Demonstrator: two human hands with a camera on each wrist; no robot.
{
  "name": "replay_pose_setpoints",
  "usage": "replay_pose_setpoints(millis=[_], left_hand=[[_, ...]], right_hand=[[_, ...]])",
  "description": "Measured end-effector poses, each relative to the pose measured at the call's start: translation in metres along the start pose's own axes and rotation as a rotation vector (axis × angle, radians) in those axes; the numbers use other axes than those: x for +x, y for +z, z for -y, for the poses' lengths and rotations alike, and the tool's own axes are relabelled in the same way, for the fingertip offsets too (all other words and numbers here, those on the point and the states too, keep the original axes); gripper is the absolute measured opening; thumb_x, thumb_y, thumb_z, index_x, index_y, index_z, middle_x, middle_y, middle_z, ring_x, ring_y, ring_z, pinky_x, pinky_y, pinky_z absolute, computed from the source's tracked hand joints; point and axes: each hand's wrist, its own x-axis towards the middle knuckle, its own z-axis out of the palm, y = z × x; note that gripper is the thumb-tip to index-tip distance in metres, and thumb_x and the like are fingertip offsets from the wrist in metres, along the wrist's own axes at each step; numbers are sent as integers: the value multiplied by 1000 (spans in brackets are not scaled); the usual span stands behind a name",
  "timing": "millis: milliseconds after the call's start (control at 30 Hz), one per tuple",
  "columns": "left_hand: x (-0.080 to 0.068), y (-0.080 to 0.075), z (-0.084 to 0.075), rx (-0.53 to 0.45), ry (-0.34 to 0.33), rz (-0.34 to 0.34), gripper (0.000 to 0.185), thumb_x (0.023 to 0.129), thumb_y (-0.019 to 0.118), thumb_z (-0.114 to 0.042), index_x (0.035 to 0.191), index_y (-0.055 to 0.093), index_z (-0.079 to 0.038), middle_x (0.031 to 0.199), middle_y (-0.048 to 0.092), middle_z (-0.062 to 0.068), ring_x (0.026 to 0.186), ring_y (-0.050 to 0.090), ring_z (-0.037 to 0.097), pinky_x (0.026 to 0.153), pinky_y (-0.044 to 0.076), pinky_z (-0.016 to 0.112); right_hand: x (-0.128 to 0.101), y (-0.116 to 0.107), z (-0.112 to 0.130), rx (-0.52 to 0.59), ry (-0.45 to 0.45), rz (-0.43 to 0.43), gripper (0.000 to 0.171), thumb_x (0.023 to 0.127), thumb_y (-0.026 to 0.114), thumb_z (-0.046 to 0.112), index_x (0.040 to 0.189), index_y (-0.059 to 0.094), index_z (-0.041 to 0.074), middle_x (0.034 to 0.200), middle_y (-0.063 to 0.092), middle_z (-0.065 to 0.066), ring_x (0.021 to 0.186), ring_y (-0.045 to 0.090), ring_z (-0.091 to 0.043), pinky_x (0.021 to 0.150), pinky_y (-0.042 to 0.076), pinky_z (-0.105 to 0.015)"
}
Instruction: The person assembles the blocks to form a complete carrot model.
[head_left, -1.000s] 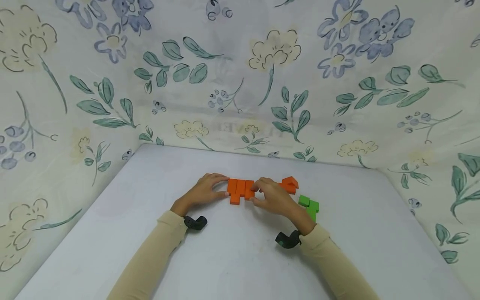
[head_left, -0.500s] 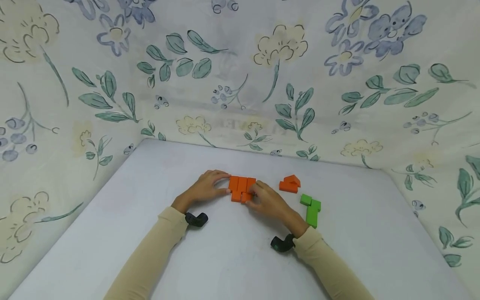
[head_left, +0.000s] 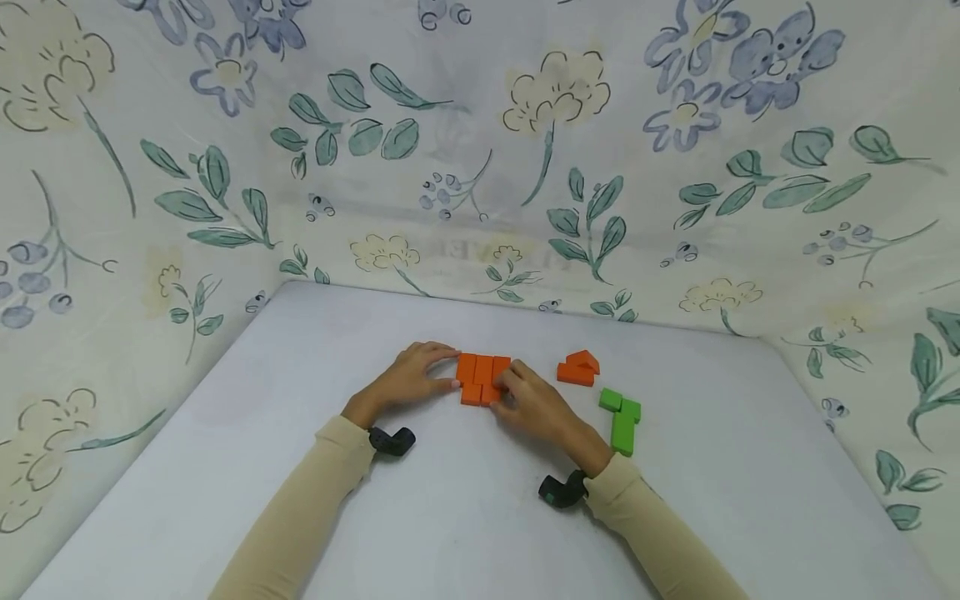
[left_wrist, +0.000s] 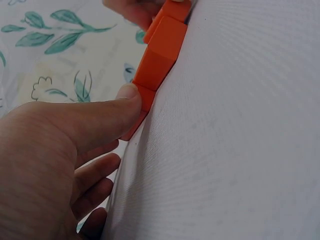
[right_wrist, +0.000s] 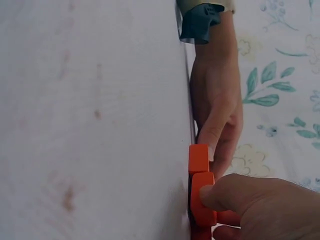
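Note:
A flat cluster of orange blocks (head_left: 481, 377) lies on the white table (head_left: 465, 517). My left hand (head_left: 442, 368) rests at its left edge, with the straight thumb (left_wrist: 127, 95) pressed against the end block (left_wrist: 162, 45). My right hand (head_left: 508, 392) grips the cluster's right front part. Its thumb (right_wrist: 215, 192) is curled over an orange block (right_wrist: 200, 175) and its fingers are on the other side. In the right wrist view the left hand (right_wrist: 217, 110) touches the far end of the same row.
A separate orange piece (head_left: 578, 368) lies to the right of the cluster, and a green block piece (head_left: 621, 417) sits nearer, beside my right forearm. Flowered cloth walls (head_left: 480, 167) close in the table at the back and both sides.
My right hand has slid an orange piece leftward into the cluster, which is now more compact. The separate orange piece, earlier partly hidden by that hand, now lies in full view. The left hand has stayed put.

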Motion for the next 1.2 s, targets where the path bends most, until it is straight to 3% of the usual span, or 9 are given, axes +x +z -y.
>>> replay_pose_setpoints(millis=[400,833,1200], left_hand=[[1,1,0,1,-15,10,61,91,70,-46,144,55,-22,152,48,6,140,39,30,115,32,56],[0,-2,-4,8,-3,7,61,91,71,-45,144,54,-21,152,48,7,140,39,31,115,32,57],[-2,-3,-6,5,-10,8,60,91,70,-44,145,54,-22,154,46,7,142,37,32,115,31,59]], right_hand=[[0,1,0,-51,-24,-19,26,89,76,22,110,66,10,101,57,-1,87,54,-12,81,55,-28],[-1,4,-3,-80,15,-26,44,87,79,32,120,66,7,99,53,-2,86,50,-14,77,51,-27],[0,11,-4,-102,-12,-69,42,87,79,33,117,67,5,96,50,-3,82,48,-13,73,48,-25]])
